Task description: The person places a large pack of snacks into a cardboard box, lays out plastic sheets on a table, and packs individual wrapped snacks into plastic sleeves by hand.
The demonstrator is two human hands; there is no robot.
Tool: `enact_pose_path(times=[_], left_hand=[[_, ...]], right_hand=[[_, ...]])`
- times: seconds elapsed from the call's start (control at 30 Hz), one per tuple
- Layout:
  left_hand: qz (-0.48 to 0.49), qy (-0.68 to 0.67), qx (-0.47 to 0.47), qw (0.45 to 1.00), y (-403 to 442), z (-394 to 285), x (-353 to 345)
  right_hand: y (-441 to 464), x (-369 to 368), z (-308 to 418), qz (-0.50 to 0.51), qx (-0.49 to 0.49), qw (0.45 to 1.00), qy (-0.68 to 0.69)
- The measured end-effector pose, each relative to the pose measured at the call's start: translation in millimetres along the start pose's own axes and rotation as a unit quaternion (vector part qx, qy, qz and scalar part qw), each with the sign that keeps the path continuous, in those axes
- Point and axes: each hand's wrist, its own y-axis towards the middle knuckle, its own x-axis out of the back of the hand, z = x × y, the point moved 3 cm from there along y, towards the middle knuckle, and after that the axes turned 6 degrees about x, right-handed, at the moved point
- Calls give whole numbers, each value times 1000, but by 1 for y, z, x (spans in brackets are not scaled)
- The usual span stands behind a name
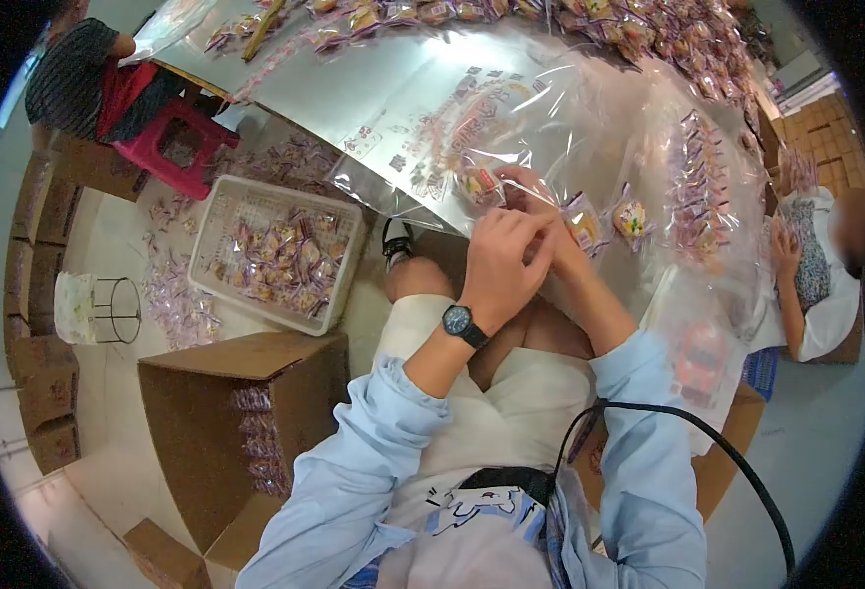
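Note:
Both my hands meet over the near edge of the table. My right hand point(537, 201) has its fingers closed on the right end of a small wrapped snack point(476, 185) in clear film with purple print. My left hand point(504, 263), a dark watch on its wrist, crosses in front with fingers curled together by the right hand; what they pinch is hidden. A large clear printed plastic bag point(452, 128) lies flat under and beyond the hands. Two more wrapped snacks, one point(583, 226) by my right wrist and another point(630, 218), lie to the right.
A row of snacks point(699, 187) in clear plastic and a heap point(638, 34) lie on the table. Left on the floor are a white crate point(339, 304) of snacks, an open carton point(192, 422) and a pink stool point(172, 147). Other people sit left and right.

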Motion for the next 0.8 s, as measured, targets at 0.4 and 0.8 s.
enact_pose_path(times=[0.4, 0.8], left_hand=[[-83, 171, 51, 980, -16, 69, 79], [-50, 240, 59, 968, -21, 59, 62]], right_hand=[[8, -4, 30, -117, -81, 951, 274], [-10, 23, 51, -207, -122, 912, 333]])
